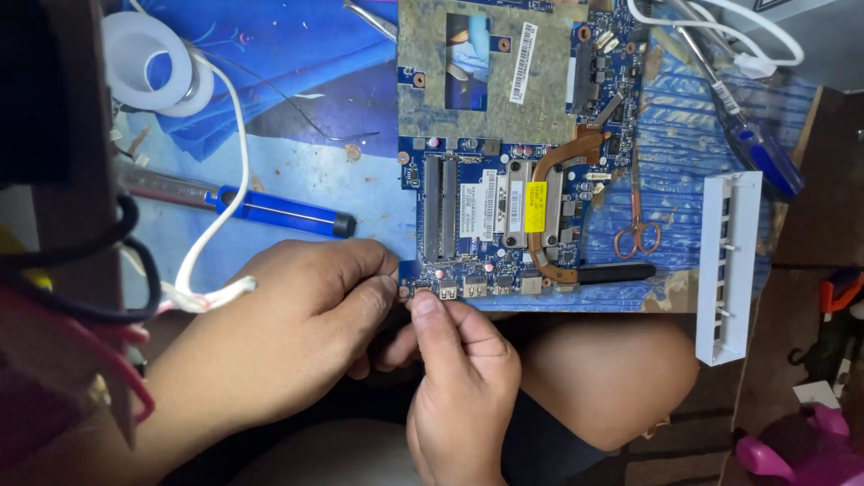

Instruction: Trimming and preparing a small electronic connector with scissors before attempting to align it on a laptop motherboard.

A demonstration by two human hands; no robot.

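Observation:
A blue laptop motherboard with a copper heat pipe and a yellow sticker lies on the blue work mat. My left hand and my right hand meet at the board's near left corner, beside its row of metal ports. The fingertips of both hands pinch together there, touching the board's edge; whatever small thing sits between them is hidden. My knee shows just below the board.
A blue-handled soldering iron lies left of the board, with a white cable and a roll of white tape. Small scissors, a black tool, a blue screwdriver and a white plastic rack sit at the right.

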